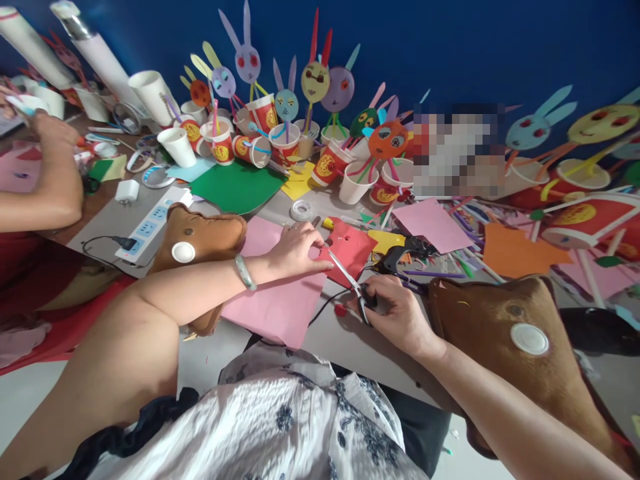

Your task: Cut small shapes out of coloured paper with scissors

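Note:
My right hand grips a pair of scissors by the dark handles, blades pointing up and left. The blade tips reach the edge of a sheet of red paper with small holes in it. My left hand, with a bangle on the wrist, pinches the red paper at its left edge between thumb and fingers. Beneath that hand lies a pink paper sheet. A small red paper piece is on the table close to the scissors' handles.
Brown plush cushions flank my hands. A power strip lies left, near a co-worker's arm. Behind are green paper and paper cups with rabbit-faced spoons. A hot glue gun sits right.

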`<action>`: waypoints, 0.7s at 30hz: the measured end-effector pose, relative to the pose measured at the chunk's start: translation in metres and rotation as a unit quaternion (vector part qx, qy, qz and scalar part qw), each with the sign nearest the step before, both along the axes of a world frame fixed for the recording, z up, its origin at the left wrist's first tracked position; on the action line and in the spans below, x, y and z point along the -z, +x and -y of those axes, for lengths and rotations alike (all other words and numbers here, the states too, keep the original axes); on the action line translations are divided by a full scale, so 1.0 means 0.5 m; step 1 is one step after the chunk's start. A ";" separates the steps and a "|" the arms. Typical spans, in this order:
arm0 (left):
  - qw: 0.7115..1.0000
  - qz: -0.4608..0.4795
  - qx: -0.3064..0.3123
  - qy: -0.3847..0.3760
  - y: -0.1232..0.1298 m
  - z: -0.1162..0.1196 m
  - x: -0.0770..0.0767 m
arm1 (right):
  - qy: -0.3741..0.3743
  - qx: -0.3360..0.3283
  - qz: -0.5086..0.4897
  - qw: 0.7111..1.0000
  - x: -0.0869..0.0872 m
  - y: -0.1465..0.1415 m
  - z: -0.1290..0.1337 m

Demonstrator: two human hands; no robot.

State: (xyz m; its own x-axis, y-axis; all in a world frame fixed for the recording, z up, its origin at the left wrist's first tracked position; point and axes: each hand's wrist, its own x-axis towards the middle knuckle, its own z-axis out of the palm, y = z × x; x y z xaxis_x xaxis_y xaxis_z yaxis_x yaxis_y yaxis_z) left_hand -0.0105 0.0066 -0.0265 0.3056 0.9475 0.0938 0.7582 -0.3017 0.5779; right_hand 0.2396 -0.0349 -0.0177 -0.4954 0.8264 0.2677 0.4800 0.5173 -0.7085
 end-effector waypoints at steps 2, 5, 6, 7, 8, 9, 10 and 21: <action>1.000 0.016 0.007 -0.003 0.006 0.002 0.002 | 0.006 0.017 -0.001 1.000 0.003 0.000 0.000; 0.998 0.060 0.011 -0.008 0.013 0.002 0.006 | 0.017 0.038 -0.007 0.999 0.005 0.001 -0.001; 0.996 0.085 0.010 -0.011 0.015 0.002 0.007 | 0.021 0.046 -0.008 0.999 0.006 0.002 -0.001; 0.993 0.117 0.008 -0.018 0.016 0.002 0.006 | 0.025 0.055 -0.009 0.998 0.006 0.003 -0.001; 0.987 0.156 0.006 -0.031 0.017 0.002 0.004 | 0.027 0.066 -0.012 0.997 0.005 0.004 0.000; 0.979 0.200 0.002 -0.047 0.018 0.003 0.000 | 0.025 0.077 -0.017 0.997 0.005 0.005 0.000; 0.967 0.247 -0.003 -0.066 0.018 0.004 -0.006 | 0.021 0.089 -0.028 0.995 0.004 0.006 0.001; 0.825 0.417 0.092 -0.371 -0.001 0.023 -0.087 | -0.095 0.159 -0.233 0.955 -0.004 0.011 -0.007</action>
